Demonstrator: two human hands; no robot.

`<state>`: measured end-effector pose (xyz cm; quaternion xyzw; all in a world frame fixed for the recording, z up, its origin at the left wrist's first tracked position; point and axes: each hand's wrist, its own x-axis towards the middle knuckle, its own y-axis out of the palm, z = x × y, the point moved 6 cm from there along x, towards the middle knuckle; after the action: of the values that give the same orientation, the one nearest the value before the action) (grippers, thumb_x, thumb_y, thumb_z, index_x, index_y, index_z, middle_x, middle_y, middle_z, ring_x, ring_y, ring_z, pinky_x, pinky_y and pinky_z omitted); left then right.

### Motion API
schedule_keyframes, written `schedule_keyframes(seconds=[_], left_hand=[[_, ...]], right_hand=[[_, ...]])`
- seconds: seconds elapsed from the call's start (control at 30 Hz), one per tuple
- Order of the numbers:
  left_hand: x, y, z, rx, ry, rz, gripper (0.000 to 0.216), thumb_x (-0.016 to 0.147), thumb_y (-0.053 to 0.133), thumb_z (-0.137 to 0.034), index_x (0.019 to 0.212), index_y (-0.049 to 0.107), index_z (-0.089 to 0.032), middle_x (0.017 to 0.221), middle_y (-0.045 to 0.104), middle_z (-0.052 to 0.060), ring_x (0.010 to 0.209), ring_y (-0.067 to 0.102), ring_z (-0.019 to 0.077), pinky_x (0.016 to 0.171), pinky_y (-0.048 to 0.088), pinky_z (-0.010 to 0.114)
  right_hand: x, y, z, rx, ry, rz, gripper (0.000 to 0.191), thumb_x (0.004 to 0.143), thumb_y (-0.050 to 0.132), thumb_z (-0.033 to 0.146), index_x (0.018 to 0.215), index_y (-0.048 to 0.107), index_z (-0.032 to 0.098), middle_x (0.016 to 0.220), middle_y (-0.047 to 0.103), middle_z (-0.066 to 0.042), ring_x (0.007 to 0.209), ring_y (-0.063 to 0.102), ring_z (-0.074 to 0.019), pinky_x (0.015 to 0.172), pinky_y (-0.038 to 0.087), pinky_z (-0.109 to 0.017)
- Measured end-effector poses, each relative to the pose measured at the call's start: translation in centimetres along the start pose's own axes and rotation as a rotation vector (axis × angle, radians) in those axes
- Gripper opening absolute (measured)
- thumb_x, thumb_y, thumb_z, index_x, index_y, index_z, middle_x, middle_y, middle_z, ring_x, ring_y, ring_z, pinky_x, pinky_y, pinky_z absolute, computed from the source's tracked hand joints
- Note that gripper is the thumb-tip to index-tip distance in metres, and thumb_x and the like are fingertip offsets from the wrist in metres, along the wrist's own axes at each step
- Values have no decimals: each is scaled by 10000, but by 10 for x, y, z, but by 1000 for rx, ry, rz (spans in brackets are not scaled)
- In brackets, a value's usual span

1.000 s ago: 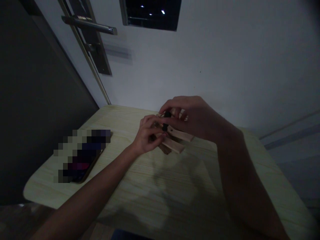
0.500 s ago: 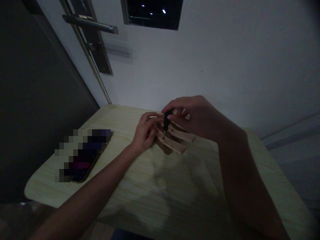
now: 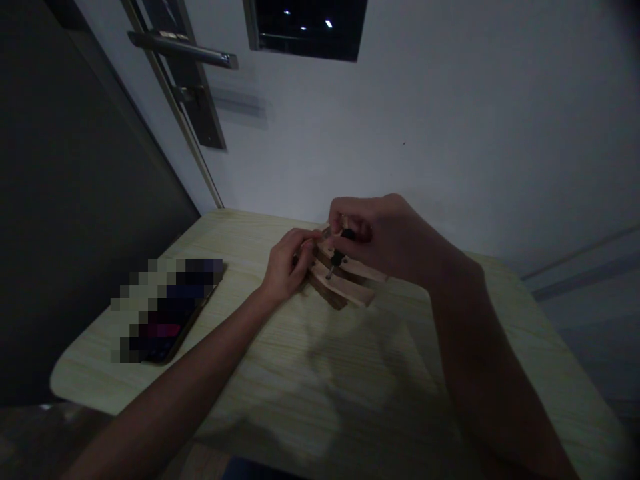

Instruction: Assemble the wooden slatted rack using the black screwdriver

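Note:
A small wooden piece made of pale curved slats over a darker brown base lies near the back of the table. My left hand is closed on its left end, thumb toward me and fingers over the far side. Above the slats, my right hand grips a short screwdriver with a black handle. The screwdriver leans, its top tilted to the right, and its metal tip meets a screw spot on the nearest slat. Small dark screw holes or heads dot the slats. My right fingers partly hide the handle and the far slats.
A phone, partly pixelated, lies at the left of the light wood-grain table. Behind the table rises a white door with a metal lever handle and a dark window. A dark panel stands at the far left.
The screwdriver has gone from nearly upright to leaning right, and my right fingers have curled around its handle. My left fingers have shifted slightly left and back along the wooden piece.

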<state>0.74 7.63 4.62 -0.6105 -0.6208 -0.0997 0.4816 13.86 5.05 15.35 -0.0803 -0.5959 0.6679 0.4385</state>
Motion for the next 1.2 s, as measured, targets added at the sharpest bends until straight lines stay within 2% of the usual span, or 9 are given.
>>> schedule_keyframes(seconds=[0.1,0.4,0.63,0.83,0.97,1.1,1.2], left_hand=[[1,0,0,4,-4,10,217,932,433,-265,1025,603,-168,958,651,49,854,591,154,762,479,287],[-1,-1,3,3,13,-8,231,931,440,-245,1066,613,-176,992,657,52,898,598,157,794,485,295],[0,-2,3,5,-11,-13,214,909,480,-214,1064,624,-180,972,665,37,875,605,145,782,490,289],[1,-1,2,-15,12,-27,208,891,518,-200,1070,620,-173,994,666,45,898,608,147,789,490,282],[0,-1,2,-44,10,-14,220,909,494,-234,1080,620,-176,997,664,49,897,606,152,792,492,289],[0,-1,3,-58,-10,-2,245,935,440,-249,1075,625,-170,1004,661,58,919,602,157,820,485,303],[0,-2,3,-59,-6,-10,244,938,433,-243,1072,625,-174,1008,662,54,921,601,153,822,485,302]], right_hand=[[2,0,0,69,-20,11,161,795,653,299,724,622,157,572,489,56,527,401,-49,552,292,-202],[-2,0,1,184,-26,101,214,863,482,161,886,694,138,742,657,-17,625,504,-81,607,354,-216],[-3,-6,-3,110,13,24,120,824,584,227,825,673,147,780,647,-26,664,536,-96,634,386,-220],[-1,-1,2,165,24,73,120,836,587,265,855,640,159,629,548,35,561,454,-70,553,324,-207],[0,0,-1,171,10,35,182,827,620,329,796,646,151,587,501,45,558,420,-65,564,300,-220],[2,-2,-5,81,54,-19,136,820,620,276,788,651,147,584,499,45,545,410,-63,558,295,-220],[1,-3,-4,67,73,9,102,820,592,225,816,658,146,616,546,28,558,443,-70,562,314,-216]])
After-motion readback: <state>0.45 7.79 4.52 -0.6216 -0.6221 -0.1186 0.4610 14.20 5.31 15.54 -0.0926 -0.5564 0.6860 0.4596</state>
